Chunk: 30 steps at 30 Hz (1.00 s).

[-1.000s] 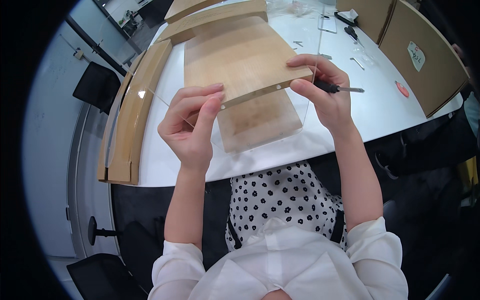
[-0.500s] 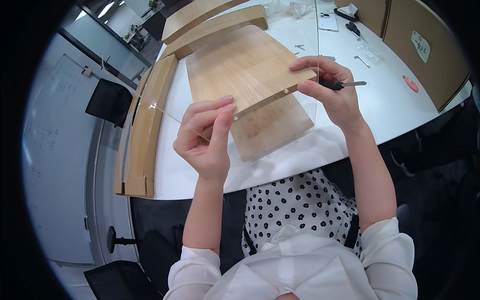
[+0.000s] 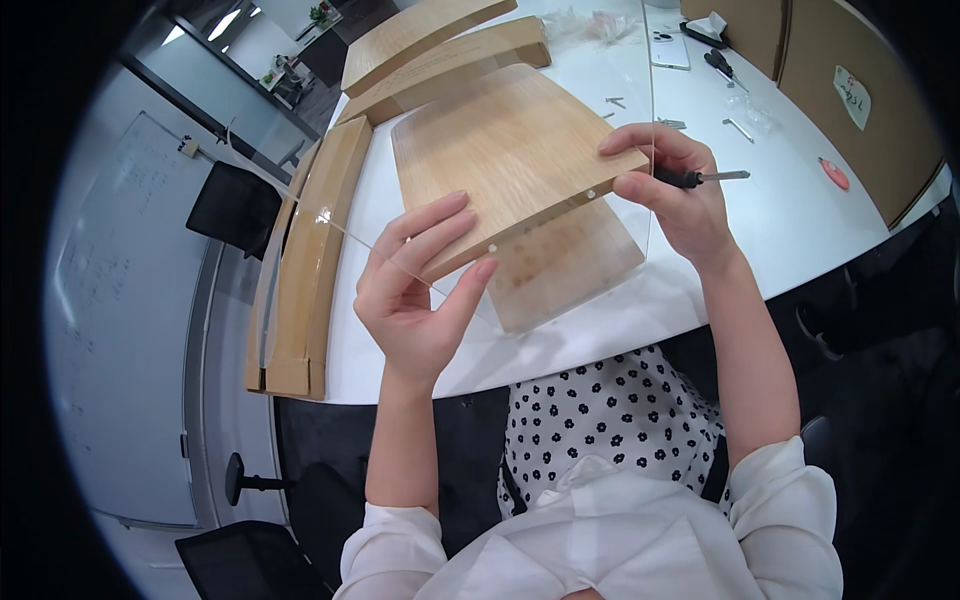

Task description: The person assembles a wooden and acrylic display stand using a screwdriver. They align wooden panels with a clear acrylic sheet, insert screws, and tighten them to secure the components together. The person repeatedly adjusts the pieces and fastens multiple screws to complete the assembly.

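Note:
A flat wooden board (image 3: 510, 150) is held tilted over the table, with small bright round spots along its near edge. My left hand (image 3: 415, 290) grips its near-left corner, fingers on top and thumb at the edge. The near-right corner is pinched between the thumb and fingers of my right hand (image 3: 685, 195). That hand also keeps a screwdriver (image 3: 722, 176) in it, black handle partly hidden, metal shaft pointing right. A large clear panel (image 3: 350, 233) lies against the board. Below the board shows a hazy wood-coloured shape (image 3: 570, 265); whether seen through the panel or reflected, I cannot tell.
Long cardboard boxes (image 3: 318, 265) line the white table's left side, with another box (image 3: 450, 75) and a wooden piece (image 3: 420, 40) behind. At right lie another screwdriver (image 3: 718, 66), metal hardware (image 3: 738, 130), a phone (image 3: 670, 50), a red-orange tool (image 3: 834, 173) and a large upright carton (image 3: 850, 70).
My left hand has opened its grip wider and shifted round the board's near-left corner, its thumb now lower. The whole view has moved slightly. My right hand keeps its hold.

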Each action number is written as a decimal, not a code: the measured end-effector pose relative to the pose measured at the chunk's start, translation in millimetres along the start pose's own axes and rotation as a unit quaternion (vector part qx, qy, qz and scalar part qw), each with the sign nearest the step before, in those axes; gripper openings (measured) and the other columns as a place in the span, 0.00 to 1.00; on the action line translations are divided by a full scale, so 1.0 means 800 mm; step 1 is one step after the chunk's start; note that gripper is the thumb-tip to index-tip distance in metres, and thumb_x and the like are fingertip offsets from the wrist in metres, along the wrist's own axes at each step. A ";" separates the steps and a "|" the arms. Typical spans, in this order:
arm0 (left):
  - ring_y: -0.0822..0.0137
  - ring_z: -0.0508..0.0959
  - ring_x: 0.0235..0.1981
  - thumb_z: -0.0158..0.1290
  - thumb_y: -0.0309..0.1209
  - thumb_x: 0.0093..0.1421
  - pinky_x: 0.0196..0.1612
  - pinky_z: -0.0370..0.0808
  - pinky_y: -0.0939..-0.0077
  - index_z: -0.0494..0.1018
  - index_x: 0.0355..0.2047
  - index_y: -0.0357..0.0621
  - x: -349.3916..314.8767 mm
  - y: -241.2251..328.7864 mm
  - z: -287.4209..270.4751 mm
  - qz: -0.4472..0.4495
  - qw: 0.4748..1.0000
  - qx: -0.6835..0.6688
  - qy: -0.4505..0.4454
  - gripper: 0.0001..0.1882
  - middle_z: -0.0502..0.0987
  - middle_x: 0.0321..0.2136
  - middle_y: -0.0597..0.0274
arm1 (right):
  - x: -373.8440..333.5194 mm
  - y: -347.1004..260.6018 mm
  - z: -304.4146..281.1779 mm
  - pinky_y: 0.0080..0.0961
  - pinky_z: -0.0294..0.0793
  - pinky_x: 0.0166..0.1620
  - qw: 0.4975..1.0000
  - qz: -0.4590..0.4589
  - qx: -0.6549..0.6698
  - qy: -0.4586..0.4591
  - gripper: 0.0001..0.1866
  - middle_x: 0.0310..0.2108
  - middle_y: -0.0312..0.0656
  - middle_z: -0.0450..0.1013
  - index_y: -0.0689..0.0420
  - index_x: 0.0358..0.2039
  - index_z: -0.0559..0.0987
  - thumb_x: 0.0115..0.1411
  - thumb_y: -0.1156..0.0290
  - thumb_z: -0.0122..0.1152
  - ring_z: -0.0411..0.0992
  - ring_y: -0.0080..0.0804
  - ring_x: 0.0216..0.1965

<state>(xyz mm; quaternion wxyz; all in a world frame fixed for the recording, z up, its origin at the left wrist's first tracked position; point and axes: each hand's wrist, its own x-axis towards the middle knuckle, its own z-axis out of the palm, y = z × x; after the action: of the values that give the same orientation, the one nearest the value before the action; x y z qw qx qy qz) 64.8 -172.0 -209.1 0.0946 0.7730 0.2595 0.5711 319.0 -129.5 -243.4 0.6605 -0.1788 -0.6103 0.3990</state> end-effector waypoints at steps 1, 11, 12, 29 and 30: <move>0.61 0.81 0.49 0.66 0.15 0.49 0.50 0.78 0.72 0.81 0.43 0.35 -0.001 -0.001 0.001 -0.006 1.000 -0.005 -0.002 0.19 0.80 0.47 0.49 | 0.000 0.001 -0.002 0.10 0.63 0.31 1.000 0.005 0.003 0.001 0.13 0.25 0.28 0.74 0.59 0.42 0.83 0.55 0.74 0.72 0.65 0.10 0.26; 0.61 0.84 0.44 0.64 0.14 0.49 0.48 0.80 0.74 0.83 0.40 0.33 -0.006 -0.007 0.007 -0.013 0.999 -0.027 0.011 0.16 0.83 0.42 0.46 | 0.000 -0.002 -0.009 0.10 0.66 0.32 1.000 0.006 -0.010 -0.017 0.14 0.26 0.29 0.76 0.59 0.43 0.83 0.55 0.74 0.72 0.67 0.10 0.27; 0.61 0.84 0.44 0.64 0.14 0.50 0.47 0.80 0.74 0.83 0.40 0.33 -0.004 -0.006 0.006 -0.007 1.000 -0.023 0.010 0.15 0.83 0.42 0.46 | 0.000 -0.002 -0.008 0.10 0.65 0.32 1.000 0.001 -0.010 -0.014 0.14 0.26 0.29 0.76 0.59 0.43 0.83 0.55 0.74 0.72 0.67 0.10 0.27; 0.62 0.82 0.46 0.63 0.13 0.51 0.49 0.78 0.75 0.83 0.40 0.34 -0.010 -0.008 0.007 -0.049 0.996 -0.068 0.041 0.15 0.83 0.43 0.47 | 0.001 -0.002 -0.003 0.11 0.69 0.36 1.000 0.008 -0.010 -0.006 0.15 0.26 0.32 0.77 0.58 0.44 0.83 0.55 0.73 0.72 0.71 0.12 0.29; 0.62 0.82 0.46 0.63 0.13 0.51 0.49 0.78 0.74 0.83 0.40 0.34 -0.010 -0.009 0.008 -0.049 0.996 -0.068 0.043 0.14 0.83 0.43 0.47 | 0.001 -0.002 -0.003 0.11 0.69 0.36 1.000 0.007 -0.010 -0.006 0.16 0.26 0.32 0.77 0.58 0.44 0.83 0.55 0.73 0.72 0.71 0.12 0.29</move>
<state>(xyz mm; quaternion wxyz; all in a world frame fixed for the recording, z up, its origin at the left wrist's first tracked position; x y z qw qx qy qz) 66.9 -169.3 -220.7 0.1635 0.7259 0.2613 0.6148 321.3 -129.3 -242.4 0.6520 -0.1870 -0.6170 0.3990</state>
